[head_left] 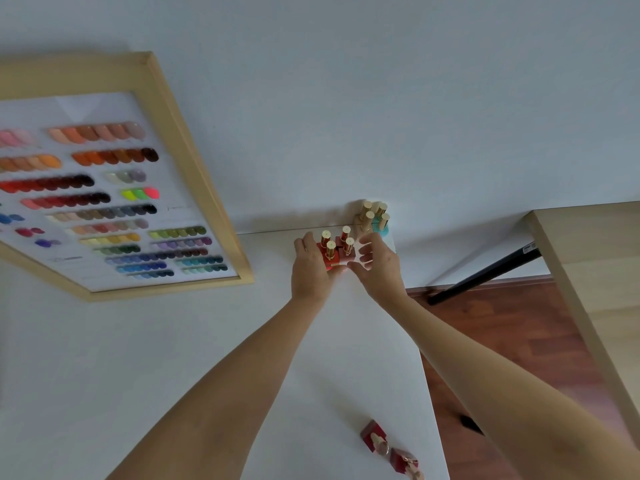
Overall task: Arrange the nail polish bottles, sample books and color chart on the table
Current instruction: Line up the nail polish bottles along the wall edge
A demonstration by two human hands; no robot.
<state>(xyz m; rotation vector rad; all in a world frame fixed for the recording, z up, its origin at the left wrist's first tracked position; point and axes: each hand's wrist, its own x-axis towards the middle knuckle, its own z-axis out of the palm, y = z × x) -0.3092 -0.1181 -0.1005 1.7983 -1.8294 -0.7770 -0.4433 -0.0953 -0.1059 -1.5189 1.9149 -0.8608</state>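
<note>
Two dark-red bottles [388, 448] lying nearest, both hands [346, 263] cupping four red bottles [337, 249], chart [104, 202] writing perhaps unreadable.

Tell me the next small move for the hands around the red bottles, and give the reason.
Probably slide the four red bottles back toward the wall, beside the gold-capped group. The left hand and right hand cup the cluster from both sides, the group sits just behind it, and two more red bottles wait near the table's front edge.

Shiny gold caps [337, 240], wood-framed chart [194, 161]
</note>
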